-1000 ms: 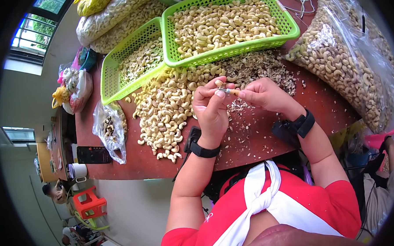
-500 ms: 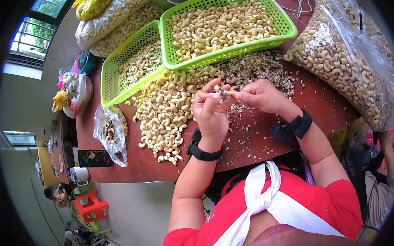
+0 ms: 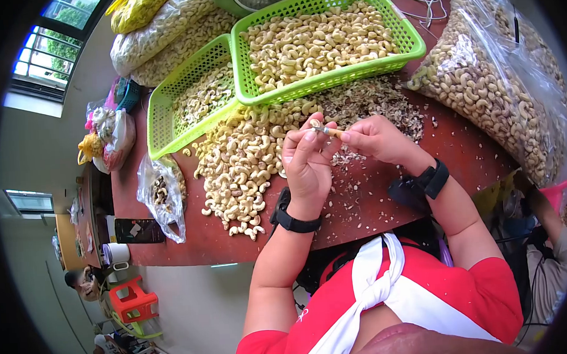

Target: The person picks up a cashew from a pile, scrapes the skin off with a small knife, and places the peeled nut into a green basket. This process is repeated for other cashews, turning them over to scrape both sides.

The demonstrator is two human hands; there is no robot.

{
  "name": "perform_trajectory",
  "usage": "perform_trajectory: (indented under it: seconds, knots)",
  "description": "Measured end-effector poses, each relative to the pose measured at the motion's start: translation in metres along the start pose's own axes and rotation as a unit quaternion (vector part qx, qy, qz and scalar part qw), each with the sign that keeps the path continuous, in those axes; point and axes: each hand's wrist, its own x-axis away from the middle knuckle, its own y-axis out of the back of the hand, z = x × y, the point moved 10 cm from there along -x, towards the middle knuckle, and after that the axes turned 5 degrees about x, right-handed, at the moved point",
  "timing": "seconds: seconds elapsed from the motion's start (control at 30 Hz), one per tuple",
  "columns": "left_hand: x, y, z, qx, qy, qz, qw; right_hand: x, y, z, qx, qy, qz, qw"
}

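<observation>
My left hand [image 3: 307,166] pinches a cashew nut [image 3: 316,122] between thumb and fingers, above the red-brown table. In my right hand [image 3: 375,137] is a small knife [image 3: 332,132] with a wooden handle, its short metal blade touching or very close to the nut. Left of my hands spreads a loose pile of cashews [image 3: 239,169]. Behind them lies a heap of brown skin flakes [image 3: 381,106]. Farther back, a large green basket [image 3: 330,82] and a smaller green basket [image 3: 158,122] hold more cashews.
A big clear bag of cashews [image 3: 482,86] leans at the right, and more filled bags [image 3: 170,36] are stacked at the back left. A small plastic bag [image 3: 161,195], a phone [image 3: 138,231] and a white mug [image 3: 116,254] lie leftward. Other people are in the background.
The knife blade and the nut have shifted slightly between my fingers. Both hands stay in nearly the same place, and the view has tilted a little.
</observation>
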Motion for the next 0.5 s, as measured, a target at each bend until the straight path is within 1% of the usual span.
perform_trajectory:
  seconds: [0.2, 0.43, 0.5]
  knots:
    - [-0.0016, -0.0067, -0.0020, -0.001, -0.003, 0.035, 0.999, -0.0005, -0.0025, 0.0006, -0.002, 0.009, 0.008, 1.000]
    - [-0.0016, -0.0059, -0.0021, -0.014, -0.008, 0.040, 0.999, -0.0018, -0.0018, 0.0030, 0.004, 0.027, 0.005, 1.000]
    - [-0.0005, -0.0029, -0.0028, -0.010, -0.017, 0.028, 0.999, -0.0024, -0.0007, -0.0031, 0.002, 0.003, 0.001, 1.000]
